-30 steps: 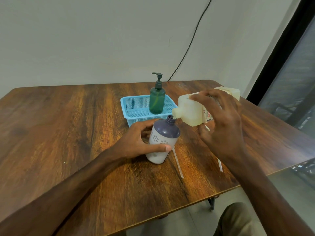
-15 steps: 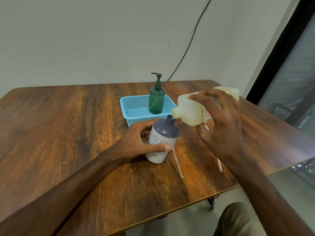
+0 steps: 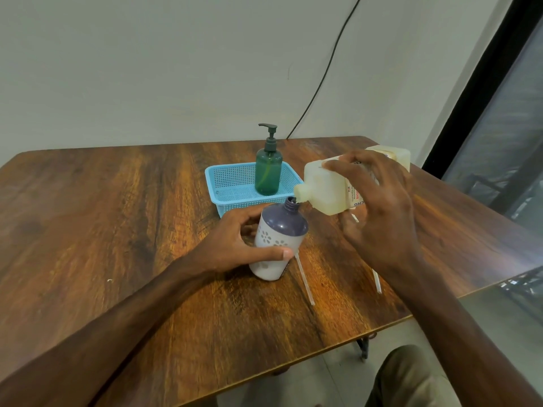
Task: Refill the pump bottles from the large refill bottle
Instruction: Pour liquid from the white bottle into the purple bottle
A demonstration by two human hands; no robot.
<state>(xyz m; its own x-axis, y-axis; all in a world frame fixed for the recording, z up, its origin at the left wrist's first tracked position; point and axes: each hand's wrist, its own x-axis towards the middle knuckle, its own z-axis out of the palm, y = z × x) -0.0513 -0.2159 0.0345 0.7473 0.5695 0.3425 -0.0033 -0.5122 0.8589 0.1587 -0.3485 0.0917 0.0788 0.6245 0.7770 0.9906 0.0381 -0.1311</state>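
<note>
Currently the refill bottle (image 3: 326, 186) is clasped by the right grip (image 3: 379, 207), its long axis pointed at nine o'clock and its spout just over the neck of the purple pump bottle (image 3: 280, 239), itself held by the left grip (image 3: 235, 245) on the bench (image 3: 117, 230).

Soft daylight enters from the window (image 3: 499, 142) at right, laying a pale sheen on the counter (image 3: 117, 215) near it. Shadows under the left hand (image 3: 235, 242) are faint. Frame edges bend; the nearest corners blur slightly.

Blue basket (image 3: 232, 183) on wooden table (image 3: 117, 207), black cable (image 3: 321, 89) behind.
</note>
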